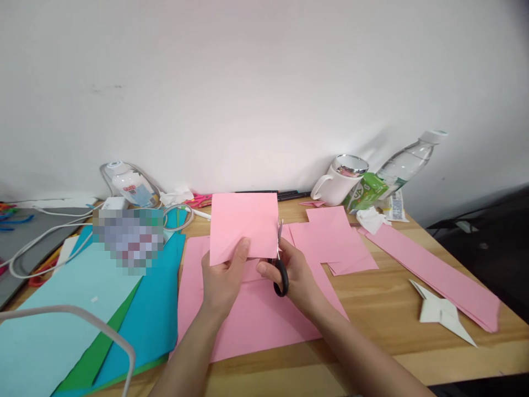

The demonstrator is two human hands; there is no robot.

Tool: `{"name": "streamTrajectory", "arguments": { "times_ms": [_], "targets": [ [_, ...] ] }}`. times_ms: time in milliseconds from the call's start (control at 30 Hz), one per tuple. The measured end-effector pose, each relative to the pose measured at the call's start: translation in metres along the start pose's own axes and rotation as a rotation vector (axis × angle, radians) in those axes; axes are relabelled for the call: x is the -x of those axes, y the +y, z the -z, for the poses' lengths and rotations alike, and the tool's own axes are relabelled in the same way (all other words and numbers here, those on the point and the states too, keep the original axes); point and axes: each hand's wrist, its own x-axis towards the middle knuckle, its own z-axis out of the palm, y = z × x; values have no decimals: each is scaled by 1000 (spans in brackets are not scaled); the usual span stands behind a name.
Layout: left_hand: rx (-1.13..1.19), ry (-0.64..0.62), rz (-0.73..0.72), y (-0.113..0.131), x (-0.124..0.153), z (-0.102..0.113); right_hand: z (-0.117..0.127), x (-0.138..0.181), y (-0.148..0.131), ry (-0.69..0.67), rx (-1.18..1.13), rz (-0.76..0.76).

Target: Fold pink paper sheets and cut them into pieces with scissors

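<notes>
My left hand [225,275] grips a pink paper sheet [243,223] by its lower edge, thumb on the front face. In my right hand [295,270] is a pair of black-handled scissors [281,278], blades pointing up along the sheet's right edge. The blades look slightly apart. Beneath both hands lie larger pink sheets [264,325] on the wooden table. More cut pink pieces [326,237] overlap just right of my right hand.
Blue and green sheets [144,325] with a cable cover the left side. A white mug [341,179], green carton [366,192] and plastic bottle [409,160] stand by the wall. Pink strips [438,275] and a folded white paper star [440,310] lie to the right.
</notes>
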Motion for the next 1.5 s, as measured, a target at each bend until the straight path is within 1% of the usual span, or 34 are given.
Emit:
{"name": "streamTrajectory", "arguments": {
  "times_ms": [167,400,567,733,1067,1500],
  "targets": [
    [1,10,-3,-1,0,-1,0,0,-1,-15,17,-5],
    [62,25,69,-6,1,-1,1,0,2,-79,13,12],
    [46,-9,20,-4,0,0,2,1,2,-71,-17,9],
    [23,-14,-31,-3,-1,1,3,0,-1,-66,2,4],
    [-11,1,-61,-1,-1,-1,3,-1,2,-65,-18,23],
    [-3,0,-16,-2,0,-2,3,-1,1,-38,-9,2]
  ]
}}
